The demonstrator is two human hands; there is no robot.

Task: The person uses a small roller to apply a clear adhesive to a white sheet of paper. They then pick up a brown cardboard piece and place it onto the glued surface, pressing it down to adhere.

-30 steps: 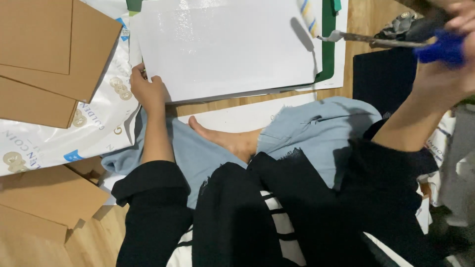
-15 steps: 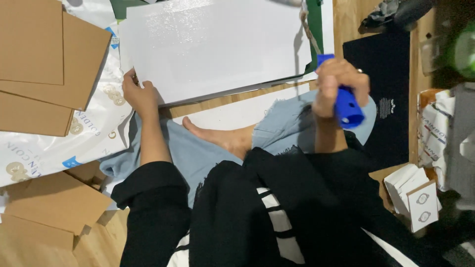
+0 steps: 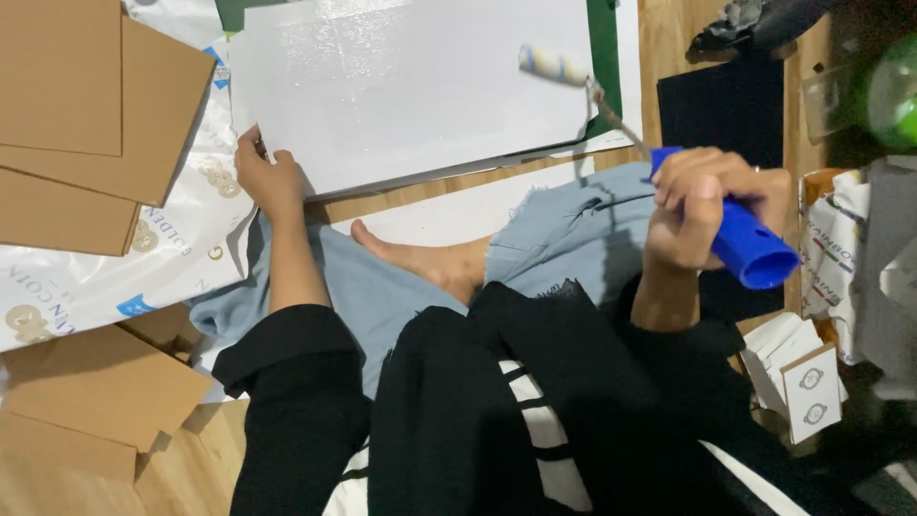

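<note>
The right hand [image 3: 695, 205] has its fingers wrapped tight around the blue handle of a paint roller [image 3: 669, 182]. The roller's soft end sits on the right edge of the white board [image 3: 411, 86]. The left hand [image 3: 270, 177] is partly curled, pressing on the board's near left corner to keep it from sliding. The board looks shiny and wet, so I think most is painted. Half a second ago the roller was off the board, nearer the body; now it reaches out.
</note>
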